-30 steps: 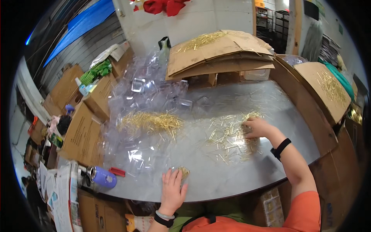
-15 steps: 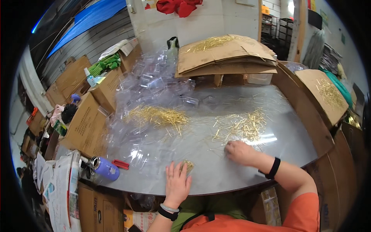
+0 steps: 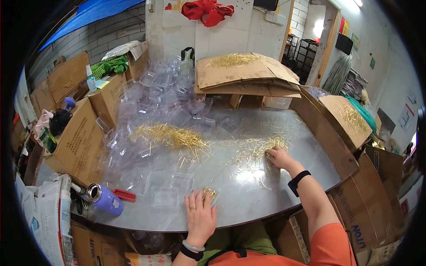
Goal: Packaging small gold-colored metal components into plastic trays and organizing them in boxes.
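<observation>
On the grey table (image 3: 239, 201), your right hand (image 3: 279, 157) is touching scattered gold sticks (image 3: 251, 151); I can't tell its grip. Your left hand (image 3: 200, 219), fingers spread, is resting by a small gold bunch (image 3: 211, 193); bumping could be spilling it.

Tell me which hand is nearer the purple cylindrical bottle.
Left. The left hand is right of the bottle, at the near edge of the grey tabletop; the right hand is farther right and forward, at scattered thin gold pieces.
</observation>
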The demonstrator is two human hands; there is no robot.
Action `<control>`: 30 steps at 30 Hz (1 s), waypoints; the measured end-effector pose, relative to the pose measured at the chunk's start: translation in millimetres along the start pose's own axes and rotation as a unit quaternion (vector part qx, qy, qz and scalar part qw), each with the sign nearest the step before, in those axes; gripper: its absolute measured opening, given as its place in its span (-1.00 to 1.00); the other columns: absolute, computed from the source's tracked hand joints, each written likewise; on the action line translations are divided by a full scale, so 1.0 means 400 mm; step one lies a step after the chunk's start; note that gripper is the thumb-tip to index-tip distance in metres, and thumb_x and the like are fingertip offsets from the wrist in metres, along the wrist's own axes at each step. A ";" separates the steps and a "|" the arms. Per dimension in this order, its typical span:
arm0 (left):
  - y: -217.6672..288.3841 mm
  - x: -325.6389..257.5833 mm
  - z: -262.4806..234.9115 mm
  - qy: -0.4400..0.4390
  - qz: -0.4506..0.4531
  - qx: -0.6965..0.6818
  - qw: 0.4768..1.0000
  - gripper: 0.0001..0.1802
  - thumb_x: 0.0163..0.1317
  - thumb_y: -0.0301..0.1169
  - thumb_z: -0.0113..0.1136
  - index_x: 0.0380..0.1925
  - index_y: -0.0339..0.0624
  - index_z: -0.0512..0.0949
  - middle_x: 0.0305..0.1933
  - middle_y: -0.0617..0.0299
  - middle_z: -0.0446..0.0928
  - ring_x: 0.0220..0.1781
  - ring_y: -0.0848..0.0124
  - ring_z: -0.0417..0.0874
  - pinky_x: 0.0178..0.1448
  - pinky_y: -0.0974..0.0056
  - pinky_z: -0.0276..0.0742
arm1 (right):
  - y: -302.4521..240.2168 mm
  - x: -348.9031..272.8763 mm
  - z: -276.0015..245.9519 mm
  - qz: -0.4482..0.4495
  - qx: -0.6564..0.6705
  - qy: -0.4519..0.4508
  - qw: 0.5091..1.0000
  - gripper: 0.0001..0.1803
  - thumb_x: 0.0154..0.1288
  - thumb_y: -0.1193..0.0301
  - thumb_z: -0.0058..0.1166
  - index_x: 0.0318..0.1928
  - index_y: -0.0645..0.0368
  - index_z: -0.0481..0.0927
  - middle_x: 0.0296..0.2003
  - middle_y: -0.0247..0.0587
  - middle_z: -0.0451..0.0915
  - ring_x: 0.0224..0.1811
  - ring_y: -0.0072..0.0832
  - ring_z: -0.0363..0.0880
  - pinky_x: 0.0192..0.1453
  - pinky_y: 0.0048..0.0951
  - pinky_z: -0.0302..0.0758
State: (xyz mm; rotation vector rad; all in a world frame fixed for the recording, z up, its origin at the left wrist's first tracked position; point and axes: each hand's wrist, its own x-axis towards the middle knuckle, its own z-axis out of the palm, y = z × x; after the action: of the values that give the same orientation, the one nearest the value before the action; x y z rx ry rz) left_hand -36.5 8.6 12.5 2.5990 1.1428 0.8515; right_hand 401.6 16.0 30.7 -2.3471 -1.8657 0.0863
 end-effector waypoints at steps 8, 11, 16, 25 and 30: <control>-0.010 -0.011 -0.006 -0.006 -0.019 0.031 0.999 -0.44 0.35 -0.26 0.16 0.27 -0.34 0.44 0.38 -0.11 0.34 0.53 -0.17 0.15 0.63 -0.29 -0.09 | -0.098 -0.081 -0.046 -0.049 0.006 0.051 0.997 -0.34 0.26 0.14 0.35 0.35 -0.02 0.52 0.37 0.02 0.40 0.38 0.11 0.35 0.45 0.02 0.37; -0.004 -0.014 -0.007 0.019 -0.015 0.054 0.998 -0.44 0.32 -0.30 0.18 0.27 -0.34 0.45 0.38 -0.11 0.34 0.53 -0.21 0.15 0.62 -0.31 -0.06 | -0.158 -0.177 0.026 -0.064 0.043 0.038 0.996 -0.26 0.37 0.01 0.20 0.42 0.15 0.40 0.45 0.12 0.29 0.51 0.19 0.18 0.55 0.07 0.20; 0.001 -0.050 -0.002 0.069 0.120 -0.011 0.990 -0.50 0.22 -0.43 0.25 0.17 -0.34 0.53 0.32 -0.12 0.41 0.43 -0.21 0.32 0.50 -0.24 0.22 | -0.304 -0.313 0.093 -0.084 0.032 0.071 0.993 -0.21 0.42 -0.08 0.08 0.45 0.18 0.33 0.48 0.15 0.24 0.53 0.20 0.13 0.57 0.18 0.08; 0.077 -0.008 0.083 -0.064 0.126 -0.121 0.983 -0.39 0.26 -0.32 0.33 0.24 -0.46 0.44 0.32 -0.20 0.41 0.36 -0.14 0.43 0.41 -0.11 0.37 | -0.329 -0.266 0.112 -0.036 0.012 0.121 0.992 -0.25 0.44 -0.15 -0.05 0.44 0.06 0.39 0.48 0.04 0.29 0.54 0.13 0.17 0.59 0.25 -0.04; 0.104 0.011 0.086 -0.080 0.099 0.020 0.992 -0.16 0.35 -0.04 0.23 0.34 -0.59 0.29 0.43 -0.35 0.28 0.53 -0.21 0.23 0.56 -0.23 0.12 | -0.347 -0.277 0.106 -0.080 0.031 0.091 0.992 -0.24 0.44 -0.10 0.00 0.43 0.16 0.38 0.48 0.05 0.29 0.54 0.12 0.16 0.59 0.23 -0.01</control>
State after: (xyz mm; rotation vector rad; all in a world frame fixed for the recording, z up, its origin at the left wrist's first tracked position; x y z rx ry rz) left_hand 11.4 -14.6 1.9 2.7900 0.8803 0.6468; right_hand 236.8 -58.0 4.2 -2.0797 -1.9238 -0.0840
